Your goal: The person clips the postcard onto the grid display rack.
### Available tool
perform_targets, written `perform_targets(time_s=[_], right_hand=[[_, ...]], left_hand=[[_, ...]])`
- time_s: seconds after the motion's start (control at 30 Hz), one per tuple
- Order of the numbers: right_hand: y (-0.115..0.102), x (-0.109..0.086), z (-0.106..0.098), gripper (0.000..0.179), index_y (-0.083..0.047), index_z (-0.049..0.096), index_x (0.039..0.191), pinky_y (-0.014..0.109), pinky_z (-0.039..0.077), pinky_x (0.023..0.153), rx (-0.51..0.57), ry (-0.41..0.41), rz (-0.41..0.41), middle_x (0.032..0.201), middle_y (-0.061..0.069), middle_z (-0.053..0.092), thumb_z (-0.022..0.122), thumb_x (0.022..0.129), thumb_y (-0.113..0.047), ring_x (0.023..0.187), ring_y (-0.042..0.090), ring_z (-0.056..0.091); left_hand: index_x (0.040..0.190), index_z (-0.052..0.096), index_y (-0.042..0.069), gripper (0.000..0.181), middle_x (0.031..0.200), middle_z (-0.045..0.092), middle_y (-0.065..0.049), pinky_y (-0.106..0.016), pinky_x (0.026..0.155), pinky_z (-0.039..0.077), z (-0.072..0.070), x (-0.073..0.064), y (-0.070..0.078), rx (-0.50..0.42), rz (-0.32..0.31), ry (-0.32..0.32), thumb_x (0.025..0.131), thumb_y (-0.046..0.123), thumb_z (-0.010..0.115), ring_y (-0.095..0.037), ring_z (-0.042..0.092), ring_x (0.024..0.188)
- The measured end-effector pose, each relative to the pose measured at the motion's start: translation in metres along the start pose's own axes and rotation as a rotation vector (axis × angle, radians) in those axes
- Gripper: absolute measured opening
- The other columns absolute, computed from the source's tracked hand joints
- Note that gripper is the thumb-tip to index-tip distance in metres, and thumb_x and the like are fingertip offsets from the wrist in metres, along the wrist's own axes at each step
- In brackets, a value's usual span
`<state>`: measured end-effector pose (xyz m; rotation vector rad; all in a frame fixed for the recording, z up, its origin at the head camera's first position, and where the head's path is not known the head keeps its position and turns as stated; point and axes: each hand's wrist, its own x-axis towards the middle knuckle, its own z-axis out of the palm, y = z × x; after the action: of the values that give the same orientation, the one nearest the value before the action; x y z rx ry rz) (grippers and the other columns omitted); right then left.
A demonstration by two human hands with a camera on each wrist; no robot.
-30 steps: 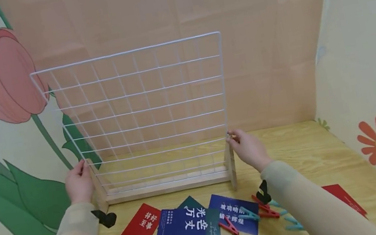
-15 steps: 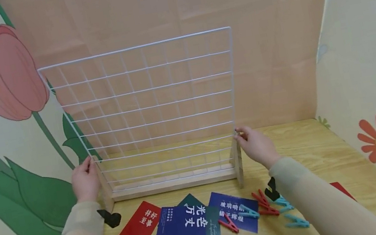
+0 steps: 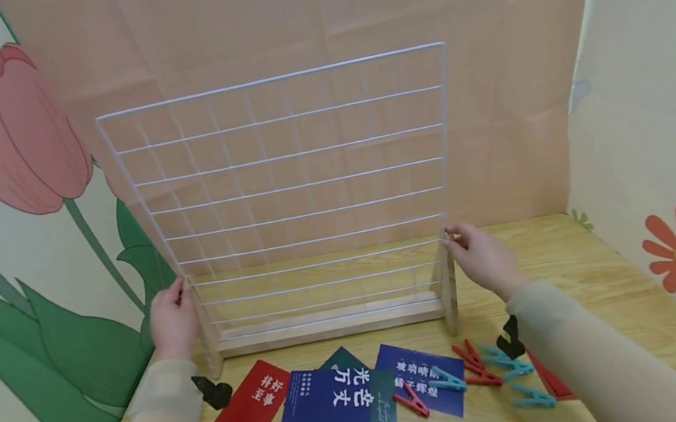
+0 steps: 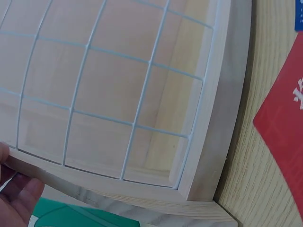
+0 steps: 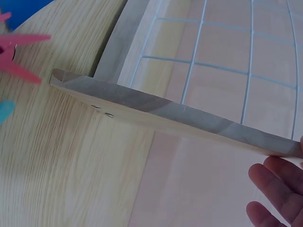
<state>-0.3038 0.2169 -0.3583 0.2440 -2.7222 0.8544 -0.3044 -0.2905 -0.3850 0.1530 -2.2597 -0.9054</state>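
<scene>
A white wire grid panel (image 3: 270,80) stands upright in a pale wooden stand (image 3: 332,330) on the table. My left hand (image 3: 173,323) pinches the top of the stand's left side post between thumb and fingers. On the other side, my right hand (image 3: 484,259) grips the top of the right post, where the grid's edge wire meets it. In the left wrist view, fingertips (image 4: 28,189) lie against the post's edge, the rest of that hand being cut off. The right wrist view has the fingers (image 5: 272,182) under the end of the other post (image 5: 161,106).
In front of the stand lie a red card (image 3: 245,416), overlapping blue (image 3: 317,399) and green cards (image 3: 340,358), and another blue card (image 3: 398,359). Red clothespins (image 3: 412,401) and teal clothespins (image 3: 534,397) are scattered at right. A second red card (image 3: 549,377) is partly behind my right forearm.
Both hands have moved to the right together, carrying the stand and grid along. The cards and clothespins have stayed in place. My right forearm now covers a different part of the second red card.
</scene>
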Motion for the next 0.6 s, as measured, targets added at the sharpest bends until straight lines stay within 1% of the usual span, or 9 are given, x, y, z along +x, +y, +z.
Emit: perform_targets(time_s=[0.13, 0.2, 0.4, 0.6], right_hand=[[0.007, -0.001, -0.005, 0.043, -0.005, 0.050, 0.135, 0.050, 0.049, 0.074, -0.004, 0.010, 0.004, 0.121, 0.024, 0.061, 0.048, 0.101, -0.031, 0.101, 0.040, 0.062], [0.009, -0.002, -0.007, 0.043, -0.006, 0.049, 0.136, 0.049, 0.049, 0.072, -0.008, 0.005, 0.013, 0.122, 0.024, 0.061, 0.048, 0.101, -0.032, 0.101, 0.040, 0.062], [0.018, -0.006, -0.014, 0.049, -0.006, 0.046, 0.139, 0.050, 0.049, 0.074, -0.002, -0.012, 0.043, 0.127, 0.025, 0.057, 0.044, 0.102, -0.038, 0.107, 0.042, 0.059], [0.027, -0.008, -0.021, 0.050, -0.005, 0.046, 0.138, 0.041, 0.049, 0.064, -0.021, 0.003, 0.041, 0.126, 0.027, 0.057, 0.043, 0.102, -0.038, 0.102, 0.042, 0.061]], left_hand=[[0.126, 0.058, -0.007, 0.034, 0.103, 0.058, -0.029, -0.053, 0.085, 0.041, 0.004, -0.002, 0.007, -0.005, 0.004, -0.019, 0.099, 0.013, 0.050, -0.042, 0.053, 0.097], [0.126, 0.058, -0.007, 0.034, 0.105, 0.058, -0.028, -0.052, 0.086, 0.041, 0.006, -0.003, 0.010, -0.006, -0.001, -0.031, 0.100, 0.014, 0.049, -0.041, 0.053, 0.097], [0.128, 0.057, -0.005, 0.035, 0.107, 0.058, -0.026, -0.050, 0.087, 0.042, 0.012, -0.006, 0.020, -0.031, -0.026, -0.061, 0.100, 0.014, 0.049, -0.039, 0.053, 0.098], [0.130, 0.056, -0.005, 0.036, 0.111, 0.059, -0.025, -0.048, 0.089, 0.044, 0.020, -0.007, 0.025, -0.049, -0.024, -0.084, 0.101, 0.015, 0.050, -0.037, 0.054, 0.100]])
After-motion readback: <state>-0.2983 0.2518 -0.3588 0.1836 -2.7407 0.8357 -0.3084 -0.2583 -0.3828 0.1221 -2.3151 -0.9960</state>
